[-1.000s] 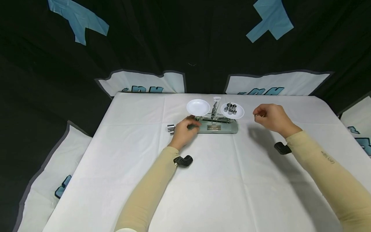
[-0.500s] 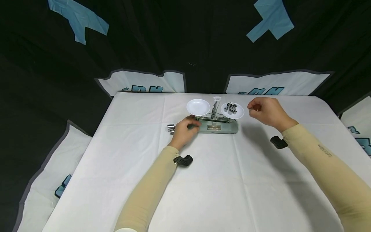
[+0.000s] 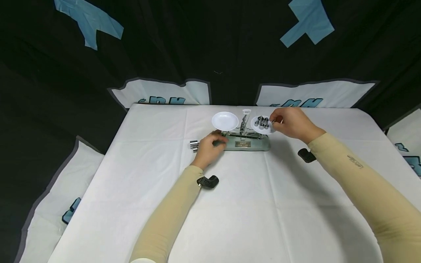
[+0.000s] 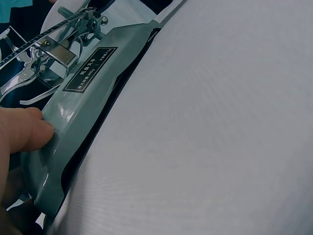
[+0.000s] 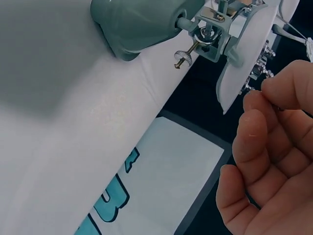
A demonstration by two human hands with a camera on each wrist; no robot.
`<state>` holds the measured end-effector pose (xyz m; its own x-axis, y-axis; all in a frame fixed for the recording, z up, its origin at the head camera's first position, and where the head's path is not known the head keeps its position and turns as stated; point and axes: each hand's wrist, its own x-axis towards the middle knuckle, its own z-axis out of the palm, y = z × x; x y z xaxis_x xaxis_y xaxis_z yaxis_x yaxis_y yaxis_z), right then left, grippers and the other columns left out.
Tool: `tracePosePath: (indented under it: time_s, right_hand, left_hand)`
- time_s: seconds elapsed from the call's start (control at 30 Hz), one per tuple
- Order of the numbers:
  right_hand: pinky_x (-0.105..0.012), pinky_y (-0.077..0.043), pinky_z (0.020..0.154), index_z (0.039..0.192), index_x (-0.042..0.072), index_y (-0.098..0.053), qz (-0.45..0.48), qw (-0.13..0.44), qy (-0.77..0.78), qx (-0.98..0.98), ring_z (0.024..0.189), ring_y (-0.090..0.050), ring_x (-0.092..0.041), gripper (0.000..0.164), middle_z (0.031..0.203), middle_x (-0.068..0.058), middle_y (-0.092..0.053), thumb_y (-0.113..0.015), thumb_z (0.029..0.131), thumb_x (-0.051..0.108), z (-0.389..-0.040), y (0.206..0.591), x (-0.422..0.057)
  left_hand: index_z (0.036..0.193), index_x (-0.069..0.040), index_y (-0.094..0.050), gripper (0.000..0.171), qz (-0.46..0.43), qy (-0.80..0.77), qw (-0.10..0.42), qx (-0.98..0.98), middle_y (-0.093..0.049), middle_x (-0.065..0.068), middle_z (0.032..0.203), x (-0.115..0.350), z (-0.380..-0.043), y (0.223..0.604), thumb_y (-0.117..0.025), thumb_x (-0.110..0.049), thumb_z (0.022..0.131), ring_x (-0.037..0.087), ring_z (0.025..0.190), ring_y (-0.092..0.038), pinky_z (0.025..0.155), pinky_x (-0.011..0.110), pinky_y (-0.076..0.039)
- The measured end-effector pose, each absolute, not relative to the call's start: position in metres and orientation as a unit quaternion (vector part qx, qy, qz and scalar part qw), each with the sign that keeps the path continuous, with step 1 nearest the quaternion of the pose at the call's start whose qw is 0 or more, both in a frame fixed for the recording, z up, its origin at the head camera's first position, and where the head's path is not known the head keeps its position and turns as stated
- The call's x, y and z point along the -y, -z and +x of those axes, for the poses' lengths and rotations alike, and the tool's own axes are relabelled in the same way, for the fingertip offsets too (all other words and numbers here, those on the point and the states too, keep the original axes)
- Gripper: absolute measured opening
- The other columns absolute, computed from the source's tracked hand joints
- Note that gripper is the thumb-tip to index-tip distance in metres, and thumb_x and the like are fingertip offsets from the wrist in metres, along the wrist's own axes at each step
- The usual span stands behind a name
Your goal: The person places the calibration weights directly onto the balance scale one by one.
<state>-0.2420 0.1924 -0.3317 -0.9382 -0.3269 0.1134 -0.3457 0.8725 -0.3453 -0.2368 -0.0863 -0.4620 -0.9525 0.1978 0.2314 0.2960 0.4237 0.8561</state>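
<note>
A green two-pan balance scale [image 3: 253, 146] stands near the table's far side. My left hand [image 3: 208, 150] grips the left end of its base, with the thumb [image 4: 34, 129] on the front face and the other fingers mostly hidden. Several small metal weights [image 3: 261, 123] stand on the right white pan [image 3: 263, 132]; the left pan [image 3: 225, 121] bears nothing. At the right pan's outer edge, my right hand [image 3: 294, 125] pinches a tiny metal weight between thumb and index finger. Those fingertips largely hide it in the right wrist view, where the pan [image 5: 247, 56] appears edge-on.
Shiny metal cylinders [image 3: 194, 145] lie left of the scale, partly behind my left hand. A white cloth covers the table [image 3: 236, 219]. Beyond its far edge hangs a black curtain [image 3: 210, 44]. An adjusting screw [image 5: 183, 58] sticks out at the beam's right end.
My right hand has moved left from beside the scale to the right pan's edge, carrying the tiny weight. The left hand and the scale have stayed in place.
</note>
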Motion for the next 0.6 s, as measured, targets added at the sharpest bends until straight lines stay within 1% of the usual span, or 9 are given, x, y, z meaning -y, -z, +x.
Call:
tracePosePath:
  time_s: [0.33, 0.6]
  right_hand:
    - [-0.039, -0.051, 0.072, 0.098, 0.0, -0.071, 0.19, 0.013, -0.141, 0.972, 0.078, -0.059, -0.024, 0.018, 0.089, -0.014, -0.071, -0.063, 0.082, 0.003, -0.245, 0.331, -0.183]
    - [-0.037, -0.049, 0.07, 0.095, 0.0, -0.071, 0.207, 0.008, -0.138, 0.969, 0.075, -0.058, -0.022, 0.016, 0.085, -0.012, -0.07, -0.064, 0.081, 0.002, -0.247, 0.333, -0.18]
  left_hand:
    - [0.096, -0.007, -0.074, 0.012, -0.145, 0.512, 0.045, 0.845, -0.061, 0.009, 0.135, 0.086, -0.237, 0.461, -0.069, -0.009, 0.085, 0.022, 0.135, -0.049, 0.115, 0.034, -0.037]
    - [0.096, -0.007, -0.073, 0.012, -0.148, 0.514, 0.047, 0.844, -0.062, 0.009, 0.134, 0.086, -0.237, 0.461, -0.068, -0.008, 0.085, 0.021, 0.135, -0.048, 0.116, 0.033, -0.036]
